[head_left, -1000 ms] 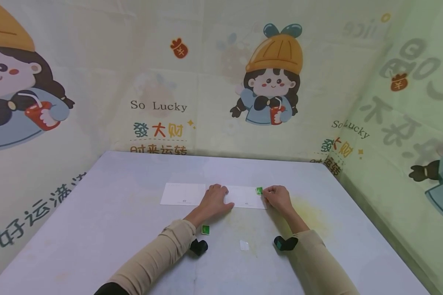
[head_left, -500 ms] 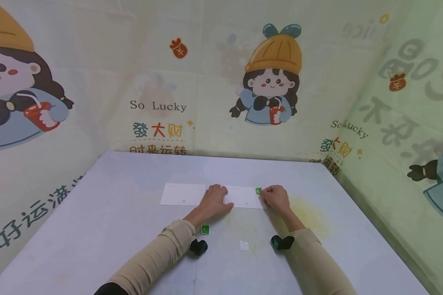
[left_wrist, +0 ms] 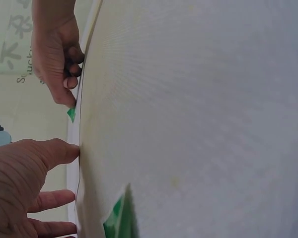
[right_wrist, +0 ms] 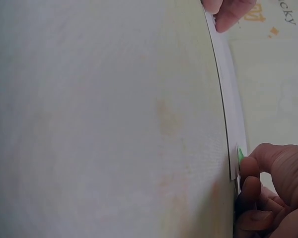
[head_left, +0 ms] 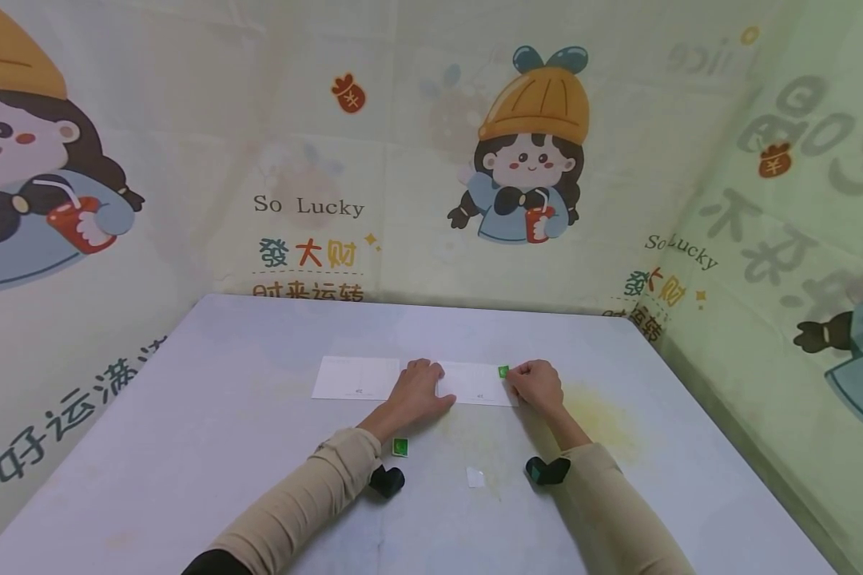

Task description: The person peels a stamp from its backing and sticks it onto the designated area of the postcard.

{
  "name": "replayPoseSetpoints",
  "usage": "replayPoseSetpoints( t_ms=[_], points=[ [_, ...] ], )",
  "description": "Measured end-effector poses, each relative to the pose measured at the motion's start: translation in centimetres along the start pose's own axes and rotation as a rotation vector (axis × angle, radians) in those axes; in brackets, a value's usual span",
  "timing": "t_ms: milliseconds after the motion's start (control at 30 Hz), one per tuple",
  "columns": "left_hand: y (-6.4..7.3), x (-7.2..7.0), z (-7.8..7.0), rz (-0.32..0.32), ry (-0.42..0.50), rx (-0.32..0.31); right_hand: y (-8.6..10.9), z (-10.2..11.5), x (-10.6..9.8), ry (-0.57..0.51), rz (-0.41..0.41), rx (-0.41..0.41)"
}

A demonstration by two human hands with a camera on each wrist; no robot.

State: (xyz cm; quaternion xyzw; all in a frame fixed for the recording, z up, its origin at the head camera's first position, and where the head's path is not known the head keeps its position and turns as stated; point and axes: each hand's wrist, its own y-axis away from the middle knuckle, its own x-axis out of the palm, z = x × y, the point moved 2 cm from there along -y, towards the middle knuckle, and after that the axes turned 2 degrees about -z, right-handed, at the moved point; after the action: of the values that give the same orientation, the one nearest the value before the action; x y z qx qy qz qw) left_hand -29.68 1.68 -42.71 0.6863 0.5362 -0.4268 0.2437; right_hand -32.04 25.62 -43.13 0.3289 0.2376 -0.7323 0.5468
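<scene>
Two white cards lie side by side on the table, a left card [head_left: 355,378] and a right card [head_left: 475,383], each with tiny print near its lower edge. My left hand [head_left: 419,393] rests over their adjoining ends, fingers and thumb spread and touching down. With thumb and finger, my right hand [head_left: 539,385] pinches a small green square stamp [head_left: 503,372] at the upper right corner of the right card. In the left wrist view this stamp [left_wrist: 71,114] stands tilted at the fingertips. A second green stamp [head_left: 400,447] lies beside my left wrist, one edge raised.
A small white paper scrap [head_left: 475,477] lies on the white table [head_left: 259,463] between the forearms. Black wrist cameras, one of them the left [head_left: 387,482], sit at both cuffs. A printed cloth [head_left: 417,160] hangs behind and at the sides.
My right hand has shifted very slightly left with the green stamp at the card's corner. The left hand stays in place.
</scene>
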Motion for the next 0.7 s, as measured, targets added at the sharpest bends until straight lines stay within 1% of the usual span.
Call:
replayPoseSetpoints(
  t_ms=[167,367,533,700],
  points=[
    [0.02,-0.09,-0.04,0.005,0.006,-0.001,-0.07,0.0,0.14,0.013,-0.01,-0.015],
    [0.06,-0.21,-0.05,0.007,0.024,-0.003,-0.23,-0.01,0.28,0.024,-0.033,-0.005],
    [0.08,-0.25,-0.1,0.0,0.0,0.015,-0.13,0.01,0.27,0.02,-0.038,0.005],
    [0.14,-0.11,-0.13,-0.006,-0.009,0.023,0.06,-0.13,0.28,-0.013,-0.043,0.007]
  ],
)
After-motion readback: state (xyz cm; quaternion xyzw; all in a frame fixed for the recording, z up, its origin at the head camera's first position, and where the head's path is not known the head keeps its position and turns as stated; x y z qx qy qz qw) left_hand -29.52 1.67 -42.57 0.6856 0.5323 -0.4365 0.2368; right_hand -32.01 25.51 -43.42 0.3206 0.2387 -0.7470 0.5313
